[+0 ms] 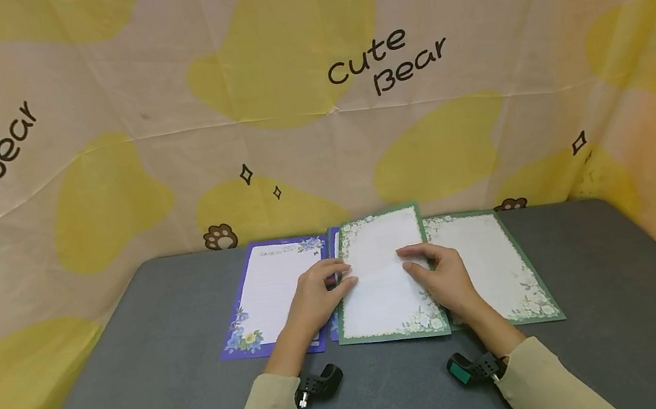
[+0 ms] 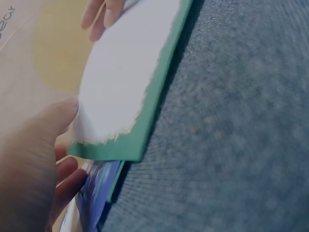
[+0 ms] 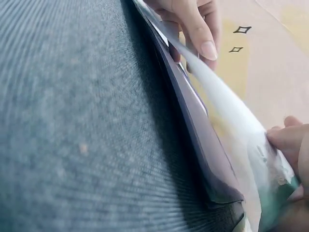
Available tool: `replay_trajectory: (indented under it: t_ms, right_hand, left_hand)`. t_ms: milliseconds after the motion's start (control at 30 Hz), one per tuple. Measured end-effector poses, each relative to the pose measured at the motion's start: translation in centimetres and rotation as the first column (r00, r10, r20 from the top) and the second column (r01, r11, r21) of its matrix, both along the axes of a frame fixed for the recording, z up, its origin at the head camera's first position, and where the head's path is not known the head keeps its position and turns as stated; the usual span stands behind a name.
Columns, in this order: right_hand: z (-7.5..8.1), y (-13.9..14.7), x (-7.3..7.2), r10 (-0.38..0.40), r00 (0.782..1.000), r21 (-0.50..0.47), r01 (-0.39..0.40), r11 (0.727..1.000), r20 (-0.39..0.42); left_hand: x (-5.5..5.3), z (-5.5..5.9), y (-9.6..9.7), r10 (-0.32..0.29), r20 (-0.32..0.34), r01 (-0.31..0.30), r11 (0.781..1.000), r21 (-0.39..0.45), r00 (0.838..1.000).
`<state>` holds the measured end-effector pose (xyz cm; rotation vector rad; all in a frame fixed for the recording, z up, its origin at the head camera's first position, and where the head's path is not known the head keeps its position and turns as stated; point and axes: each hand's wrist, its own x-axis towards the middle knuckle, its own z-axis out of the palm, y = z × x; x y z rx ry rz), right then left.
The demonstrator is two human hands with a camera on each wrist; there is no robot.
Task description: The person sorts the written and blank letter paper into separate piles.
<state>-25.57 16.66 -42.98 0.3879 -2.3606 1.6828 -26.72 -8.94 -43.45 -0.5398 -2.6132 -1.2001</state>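
A white sheet with a green flowered border (image 1: 384, 304) is slightly raised and bowed between my two hands. My left hand (image 1: 320, 293) pinches its left edge, thumb on top and fingers beneath, as the right wrist view shows. At its right side, my right hand (image 1: 445, 279) holds the sheet with the thumb on its face. Another green-bordered page (image 1: 480, 258) lies flat to the right, partly behind the right hand. To the left lies a white page with a purple flowered border (image 1: 278, 278); a second purple-edged piece (image 1: 334, 326) shows beneath the raised sheet.
The papers lie on a dark grey tabletop (image 1: 136, 381). Behind it hangs a cream and yellow printed cloth (image 1: 305, 143). Each wrist wears a black strap device, the left one (image 1: 322, 383) and the right one (image 1: 475, 368).
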Motion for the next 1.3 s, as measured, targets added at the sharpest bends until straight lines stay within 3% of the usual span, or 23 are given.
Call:
replay_trajectory:
  t_ms: [167,267,367,500,667,800,933,1067,1200,1300]
  right_hand:
    - [0.5,-0.1,0.1,0.016,1.000,-0.055,-0.016,0.998,0.008]
    - [0.8,0.0,0.0,0.001,1.000,-0.070,-0.002,0.998,-0.005]
    - [1.0,0.2,0.0,-0.022,0.999,-0.058,0.020,0.998,-0.034]
    - [1.3,0.6,0.0,-0.020,0.998,-0.038,0.018,0.999,-0.061]
    - [1.7,0.9,0.0,0.022,0.998,-0.038,-0.024,0.999,-0.057]
    - [2.4,0.9,0.1,0.046,0.998,-0.020,-0.047,0.999,-0.050]
    - [3.0,1.0,0.3,0.032,0.999,0.019,-0.032,0.999,-0.016]
    - [3.3,1.1,0.2,-0.057,0.998,0.055,0.055,0.997,0.035]
    - [3.6,1.2,0.2,-0.140,0.983,0.046,0.136,0.990,0.116]
    - [3.8,1.5,0.4,-0.156,0.964,0.012,0.157,0.988,0.215]
  left_hand:
    - [0.1,0.2,0.1,0.101,0.012,-0.101,0.994,0.043,0.995]
    - [0.0,0.3,0.3,0.152,0.017,-0.153,0.982,0.111,0.988]
    - [0.0,0.3,0.6,0.110,0.041,-0.116,0.975,0.192,0.993]
    - [0.1,0.3,1.0,-0.007,0.085,-0.017,0.961,0.276,0.996]
    - [0.2,0.8,1.4,-0.039,0.128,-0.016,0.914,0.405,0.991]
    - [0.3,1.2,1.5,-0.026,0.144,-0.041,0.895,0.444,0.989]
    - [0.5,1.5,1.6,-0.022,0.128,-0.036,0.901,0.433,0.992]
    - [0.6,1.8,1.9,-0.029,0.097,-0.015,0.906,0.423,0.995]
    - [0.5,1.9,2.3,-0.034,0.093,-0.007,0.912,0.410,0.995]
    - [0.6,2.1,2.5,-0.027,0.075,-0.004,0.920,0.391,0.997]
